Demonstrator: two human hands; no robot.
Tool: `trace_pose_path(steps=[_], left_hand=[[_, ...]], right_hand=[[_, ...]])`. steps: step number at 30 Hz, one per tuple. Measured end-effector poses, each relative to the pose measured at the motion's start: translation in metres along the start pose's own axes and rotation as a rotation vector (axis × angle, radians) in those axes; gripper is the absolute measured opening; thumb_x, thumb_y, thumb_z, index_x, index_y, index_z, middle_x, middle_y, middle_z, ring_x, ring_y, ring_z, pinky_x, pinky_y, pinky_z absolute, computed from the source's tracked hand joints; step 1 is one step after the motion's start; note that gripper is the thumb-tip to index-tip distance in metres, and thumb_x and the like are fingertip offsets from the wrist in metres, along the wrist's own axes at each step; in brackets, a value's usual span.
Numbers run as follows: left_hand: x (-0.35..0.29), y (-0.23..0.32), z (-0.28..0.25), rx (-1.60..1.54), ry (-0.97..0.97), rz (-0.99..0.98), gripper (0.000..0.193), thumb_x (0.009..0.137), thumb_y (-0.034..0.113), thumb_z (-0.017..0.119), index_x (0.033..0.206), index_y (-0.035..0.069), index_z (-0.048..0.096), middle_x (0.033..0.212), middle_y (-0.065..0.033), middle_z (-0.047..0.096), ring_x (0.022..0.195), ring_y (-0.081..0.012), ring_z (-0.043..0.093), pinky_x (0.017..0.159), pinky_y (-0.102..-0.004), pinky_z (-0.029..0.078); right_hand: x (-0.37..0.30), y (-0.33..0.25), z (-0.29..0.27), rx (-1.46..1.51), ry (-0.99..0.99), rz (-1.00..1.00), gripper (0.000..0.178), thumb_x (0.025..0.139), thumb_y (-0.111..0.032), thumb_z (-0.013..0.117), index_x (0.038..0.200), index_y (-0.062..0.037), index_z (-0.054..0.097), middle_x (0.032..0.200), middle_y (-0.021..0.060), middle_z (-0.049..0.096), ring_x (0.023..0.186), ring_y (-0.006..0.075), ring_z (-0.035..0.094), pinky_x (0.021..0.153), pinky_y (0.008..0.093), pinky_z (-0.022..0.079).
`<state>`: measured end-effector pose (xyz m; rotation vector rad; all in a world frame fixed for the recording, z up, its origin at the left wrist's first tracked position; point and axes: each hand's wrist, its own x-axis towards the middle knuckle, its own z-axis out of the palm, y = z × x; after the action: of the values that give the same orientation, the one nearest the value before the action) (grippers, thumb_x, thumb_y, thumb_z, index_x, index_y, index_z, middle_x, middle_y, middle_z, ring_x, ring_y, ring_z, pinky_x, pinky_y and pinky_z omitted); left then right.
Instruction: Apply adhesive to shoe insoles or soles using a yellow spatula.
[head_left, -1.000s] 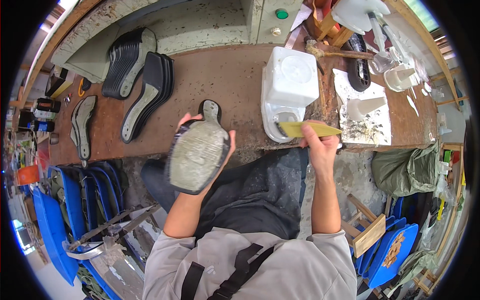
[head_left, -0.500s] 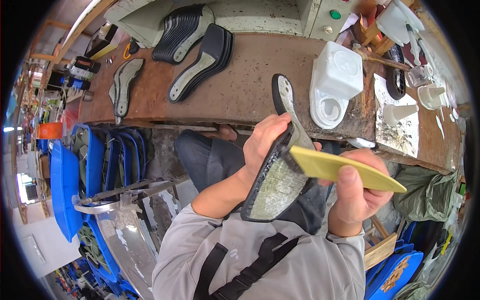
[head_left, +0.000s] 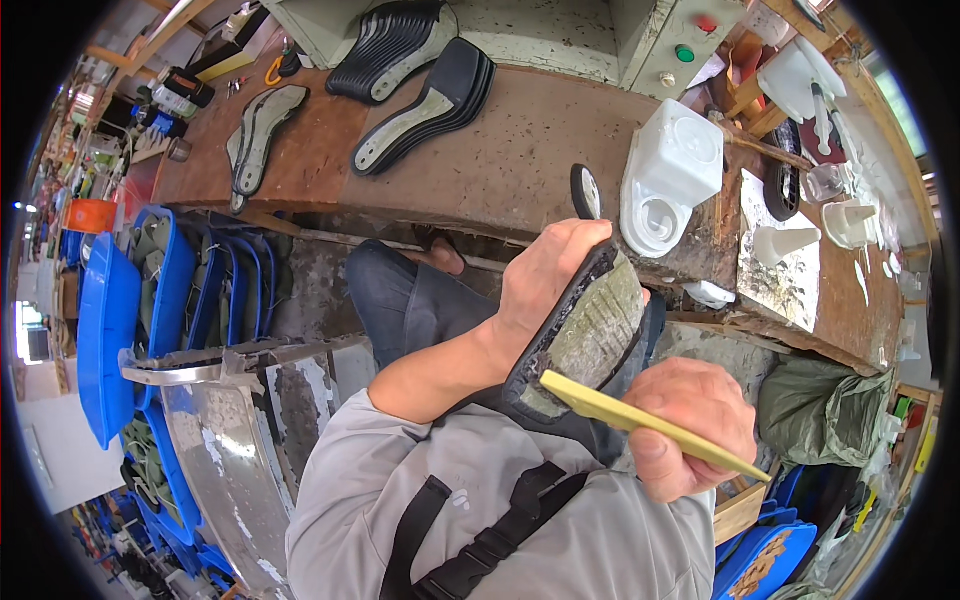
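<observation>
My left hand [head_left: 548,275] is closed around a black-rimmed shoe sole [head_left: 592,335] above my lap. Its greyish-green inner face is turned up, and its wide end is toward me. The narrow far end shows beyond my fingers. In my right hand [head_left: 692,425] is a flat brush with a yellow handle [head_left: 640,412], gripped between thumb and fingers. The brush's front edge is at the near, wide end of the sole. Its bristles are hard to make out there.
Stacked soles [head_left: 435,105] lie on the brown workbench [head_left: 540,130], with another pair [head_left: 265,140] farther left. A white plastic container [head_left: 672,165] stands at the bench's front right. Blue bins [head_left: 110,335] fill the left side, beside a metal stand [head_left: 225,440]. A green bag [head_left: 825,405] sits at right.
My right hand has moved the brush down and toward me, from the middle of the sole to its near end. The sole has tilted, and my view has shifted slightly.
</observation>
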<state>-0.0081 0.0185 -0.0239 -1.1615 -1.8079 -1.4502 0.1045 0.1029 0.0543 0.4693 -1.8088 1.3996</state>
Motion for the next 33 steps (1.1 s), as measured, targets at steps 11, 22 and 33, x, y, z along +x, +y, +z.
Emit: trace_pose_path(steps=[11, 22, 33], left_hand=[[-0.006, 0.006, -0.012, -0.225, -0.364, -0.129, 0.052, 0.070, 0.013, 0.068, 0.114, 0.001, 0.044, 0.085, -0.0133, 0.047, 0.074, -0.0303, 0.056, 0.061, -0.0360, 0.047], [-0.002, 0.014, -0.024, -0.681, -0.692, -0.356, 0.059, 0.065, 0.023, 0.074, 0.112, 0.002, 0.044, 0.089, -0.0128, 0.044, 0.077, -0.0345, 0.054, 0.064, -0.0381, 0.046], [-0.001, 0.013, -0.019, -0.573, -0.663, -0.304, 0.060, 0.065, 0.019, 0.073, 0.114, 0.001, 0.044, 0.090, -0.0133, 0.048, 0.078, -0.0330, 0.055, 0.065, -0.0378, 0.046]], right_hand=[[0.007, 0.002, -0.012, -0.033, -0.085, -0.101, 0.023, 0.062, 0.002, 0.072, 0.081, 0.0100, 0.062, 0.066, 0.0156, 0.062, 0.047, 0.0220, 0.059, 0.040, 0.0299, 0.048], [0.023, 0.010, -0.032, 0.002, -0.285, -0.120, 0.023, 0.062, 0.003, 0.074, 0.081, 0.0079, 0.064, 0.067, 0.0138, 0.063, 0.048, 0.0183, 0.058, 0.041, 0.0259, 0.046], [0.017, 0.011, -0.045, 0.139, -0.374, -0.152, 0.018, 0.066, -0.002, 0.074, 0.080, 0.0065, 0.066, 0.067, 0.0121, 0.063, 0.051, 0.0175, 0.059, 0.045, 0.0244, 0.045]])
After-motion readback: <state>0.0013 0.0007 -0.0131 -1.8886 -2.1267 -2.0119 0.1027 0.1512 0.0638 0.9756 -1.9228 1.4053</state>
